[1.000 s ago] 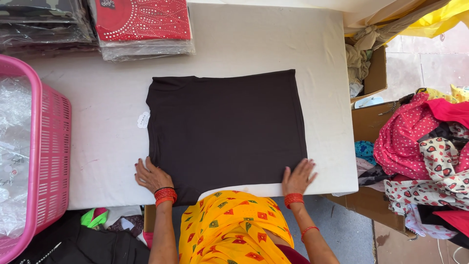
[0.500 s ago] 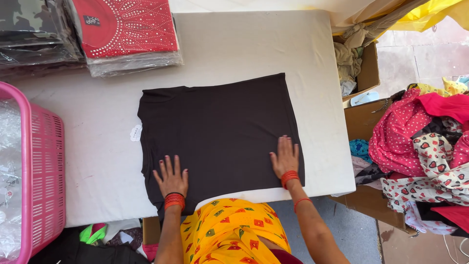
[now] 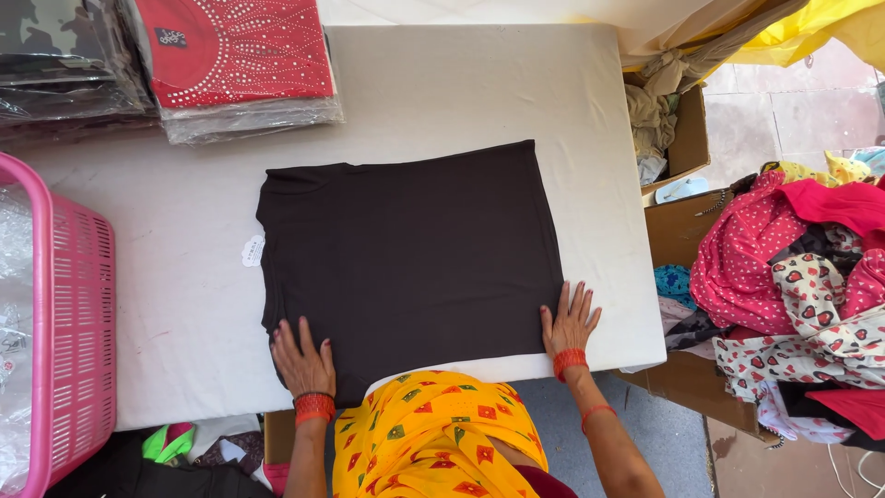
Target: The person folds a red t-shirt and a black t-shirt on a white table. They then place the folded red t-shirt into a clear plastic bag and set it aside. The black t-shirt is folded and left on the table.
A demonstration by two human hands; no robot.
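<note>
Black garment [image 3: 410,258] lies flat, each hand [image 3: 302,361] [image 3: 570,320] pressing its near corners.

A garment packing workshop: plastic-wrapped folded red beaded tops [image 3: 241,69] stacked on a white worktable [image 3: 461,83], loose patterned clothes [image 3: 793,286] heaped over cardboard boxes [image 3: 687,138]

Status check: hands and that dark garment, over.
Left hand and right hand flat, open, on black garment. Garment spread on white table. Nothing on top.

Both hands [image 3: 302,361] [image 3: 570,323] slid outward to the garment's [image 3: 410,258] corners.
</note>
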